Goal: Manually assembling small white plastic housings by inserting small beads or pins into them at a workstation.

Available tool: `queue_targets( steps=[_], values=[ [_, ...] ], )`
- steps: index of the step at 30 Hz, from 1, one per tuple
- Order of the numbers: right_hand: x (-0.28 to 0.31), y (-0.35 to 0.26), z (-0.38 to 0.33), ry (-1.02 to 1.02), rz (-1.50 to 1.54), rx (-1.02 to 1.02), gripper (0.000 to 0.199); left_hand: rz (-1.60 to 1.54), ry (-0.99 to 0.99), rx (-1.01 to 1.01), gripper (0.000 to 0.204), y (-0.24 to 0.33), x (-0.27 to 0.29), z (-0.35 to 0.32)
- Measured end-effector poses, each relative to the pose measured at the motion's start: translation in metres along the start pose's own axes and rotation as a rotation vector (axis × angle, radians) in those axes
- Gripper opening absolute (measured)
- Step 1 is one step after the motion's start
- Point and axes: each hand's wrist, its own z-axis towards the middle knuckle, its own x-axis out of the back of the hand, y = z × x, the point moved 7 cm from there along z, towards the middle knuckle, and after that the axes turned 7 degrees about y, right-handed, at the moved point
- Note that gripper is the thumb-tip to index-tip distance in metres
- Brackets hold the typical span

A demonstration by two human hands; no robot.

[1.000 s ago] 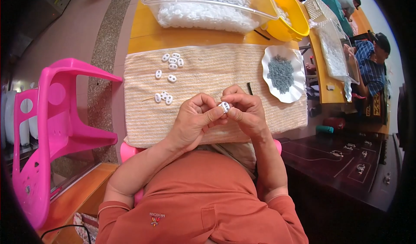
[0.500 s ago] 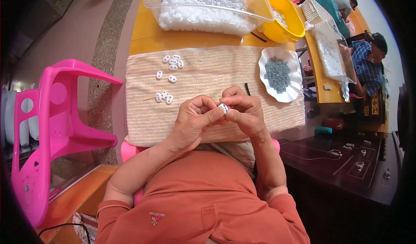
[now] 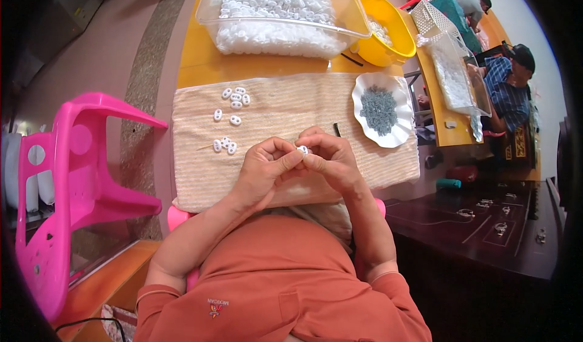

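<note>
My left hand (image 3: 265, 169) and my right hand (image 3: 331, 160) meet over a beige woven cloth (image 3: 285, 108) and together pinch a small white plastic piece (image 3: 302, 150) between their fingertips. Several more white pieces (image 3: 234, 99) lie on the cloth to the upper left, with another small cluster (image 3: 223, 144) closer to my left hand. A white scalloped dish (image 3: 364, 90) of small grey parts (image 3: 379, 109) stands on the cloth's right end, just beyond my right hand.
A clear tub (image 3: 206, 5) full of white pieces and a yellow bowl (image 3: 398, 35) stand at the back of the orange table (image 3: 197, 62). A pink plastic chair (image 3: 73, 178) is on my left. Other people (image 3: 507, 90) sit at a table on the right, near a dark cabinet (image 3: 486, 220).
Both hands stay together on the small white piece; only the fingers shift slightly. Nothing on the cloth has moved.
</note>
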Motion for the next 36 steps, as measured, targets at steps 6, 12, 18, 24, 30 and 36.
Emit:
queue_targets(
  steps=[6,12,18,24,30,36],
  values=[
    [0.006,-0.010,0.000,0.024,-0.128,0.029,0.011,-0.012,-0.004,0.011,0.007,-0.001,-0.003,0.000],
    [0.051,-0.042,0.012,0.331,-0.391,0.132,0.013,0.027,0.089,0.038,0.007,-0.005,0.006,0.003],
    [0.127,-0.143,0.049,0.623,-0.700,0.380,0.023,0.055,0.064,0.032,0.008,-0.010,0.004,-0.002],
    [0.159,-0.191,0.078,0.759,-0.833,0.567,0.037,0.062,0.046,0.029,0.009,-0.009,0.001,-0.004],
    [0.097,-0.116,0.074,0.527,-0.820,0.381,0.026,0.254,0.013,-0.083,0.008,0.000,-0.005,-0.008],
    [-0.025,-0.033,0.058,0.016,-0.754,0.284,0.014,0.368,-0.088,-0.340,0.007,0.013,-0.033,-0.037]
  ],
)
